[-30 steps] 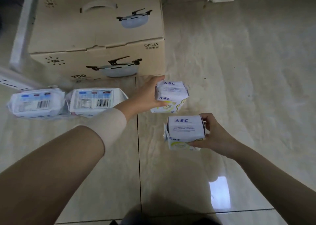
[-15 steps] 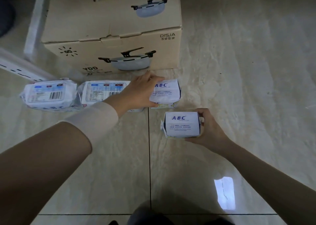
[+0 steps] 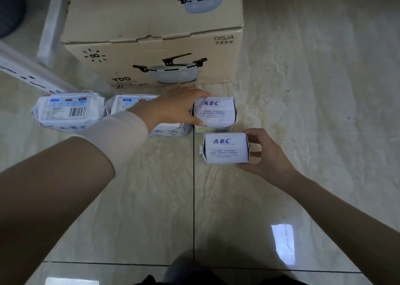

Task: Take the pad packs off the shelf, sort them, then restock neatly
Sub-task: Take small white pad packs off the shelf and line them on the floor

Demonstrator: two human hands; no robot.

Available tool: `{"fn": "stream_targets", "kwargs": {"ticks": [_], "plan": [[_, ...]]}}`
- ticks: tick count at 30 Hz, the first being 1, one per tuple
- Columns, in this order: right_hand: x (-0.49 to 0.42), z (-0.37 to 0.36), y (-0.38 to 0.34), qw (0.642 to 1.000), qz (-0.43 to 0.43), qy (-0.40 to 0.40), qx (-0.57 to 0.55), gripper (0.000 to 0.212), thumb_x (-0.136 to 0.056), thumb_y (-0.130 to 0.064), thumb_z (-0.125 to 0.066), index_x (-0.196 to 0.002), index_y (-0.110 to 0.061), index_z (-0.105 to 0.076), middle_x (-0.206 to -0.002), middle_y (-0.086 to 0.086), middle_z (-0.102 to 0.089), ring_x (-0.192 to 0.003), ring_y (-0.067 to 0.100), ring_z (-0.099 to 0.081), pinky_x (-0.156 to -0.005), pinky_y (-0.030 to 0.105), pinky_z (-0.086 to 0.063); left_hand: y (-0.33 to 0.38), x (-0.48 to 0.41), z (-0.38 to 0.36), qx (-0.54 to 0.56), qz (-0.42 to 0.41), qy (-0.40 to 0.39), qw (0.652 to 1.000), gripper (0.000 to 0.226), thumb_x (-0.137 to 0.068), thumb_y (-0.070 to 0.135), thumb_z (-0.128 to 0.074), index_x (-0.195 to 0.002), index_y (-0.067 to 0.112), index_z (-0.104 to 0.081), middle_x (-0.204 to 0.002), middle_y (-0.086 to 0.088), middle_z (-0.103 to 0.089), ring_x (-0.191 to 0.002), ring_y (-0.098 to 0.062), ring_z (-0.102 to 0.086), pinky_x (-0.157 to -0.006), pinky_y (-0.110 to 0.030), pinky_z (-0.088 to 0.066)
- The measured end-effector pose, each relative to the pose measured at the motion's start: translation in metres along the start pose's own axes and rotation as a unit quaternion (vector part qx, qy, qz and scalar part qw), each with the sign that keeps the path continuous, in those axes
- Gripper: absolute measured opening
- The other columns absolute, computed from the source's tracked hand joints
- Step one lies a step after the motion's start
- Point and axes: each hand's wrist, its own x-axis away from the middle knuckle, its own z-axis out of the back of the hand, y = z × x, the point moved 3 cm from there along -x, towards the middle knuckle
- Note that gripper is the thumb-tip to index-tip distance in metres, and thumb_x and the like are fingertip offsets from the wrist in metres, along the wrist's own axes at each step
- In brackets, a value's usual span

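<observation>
Several white pad packs with blue ABC print stand on the tiled floor. My left hand point(image 3: 177, 107) grips the left side of a small pack point(image 3: 215, 112) that stands in front of the cardboard box. My right hand point(image 3: 266, 155) holds a second small pack point(image 3: 225, 148) by its right side, just in front of the first one and close to it. Two larger packs lie to the left: one point(image 3: 68, 111) with its barcode up, the other point(image 3: 134, 105) partly hidden under my left wrist.
A large cardboard box point(image 3: 155, 29) printed with a cooking pot stands right behind the packs. A white shelf rail point(image 3: 28, 75) runs diagonally at the far left. Glossy floor tiles point(image 3: 313, 111) stretch to the right and toward me.
Both hands lowered their small packs toward the floor. The left pack went down beside the two large packs, and the right pack came down just in front of it.
</observation>
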Motion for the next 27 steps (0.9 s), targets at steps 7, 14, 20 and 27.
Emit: {"fn": "stream_targets", "kwargs": {"ticks": [7,14,20,27], "plan": [[-0.013,-0.018,-0.007,1.0,0.018,0.017,0.014,0.074,-0.059,-0.002,-0.085,-0.121,-0.001,-0.044,-0.122,0.008,-0.044,-0.095,0.0,-0.05,-0.072,-0.001,-0.042,-0.004,-0.002,0.001,0.008,0.007,-0.01,1.0,0.067,-0.081,0.033,-0.068,-0.139,0.017,-0.038,-0.132,-0.004,-0.049,-0.12,-0.021,-0.044,-0.093,-0.026,-0.027],[-0.015,-0.021,-0.009,0.999,0.013,0.037,0.008,0.073,-0.059,-0.005,-0.085,-0.118,0.0,-0.043,-0.123,0.013,-0.048,-0.097,0.009,-0.052,-0.072,0.0,-0.044,-0.006,-0.002,0.001,0.039,0.011,-0.008,0.999,0.064,-0.079,0.03,-0.072,-0.135,0.017,-0.043,-0.13,-0.002,-0.05,-0.118,-0.019,-0.046,-0.093,-0.028,-0.034],[-0.016,-0.025,-0.009,0.999,0.01,0.035,-0.001,0.069,-0.062,-0.005,-0.083,-0.118,-0.004,-0.043,-0.122,0.01,-0.048,-0.097,0.008,-0.052,-0.074,-0.001,-0.043,-0.01,-0.004,-0.001,0.056,0.025,-0.01,0.998,0.065,-0.076,0.032,-0.075,-0.132,0.02,-0.045,-0.125,0.002,-0.052,-0.112,-0.017,-0.049,-0.091,-0.031,-0.039],[-0.013,-0.029,-0.009,0.998,0.03,0.046,0.002,0.069,-0.062,-0.006,-0.083,-0.118,-0.002,-0.043,-0.121,0.009,-0.047,-0.094,-0.003,-0.051,-0.075,-0.001,-0.043,-0.009,-0.004,0.0,0.064,0.034,-0.028,0.997,0.06,-0.076,0.032,-0.075,-0.128,0.022,-0.047,-0.119,0.006,-0.052,-0.108,-0.015,-0.049,-0.094,-0.037,-0.041]]}}
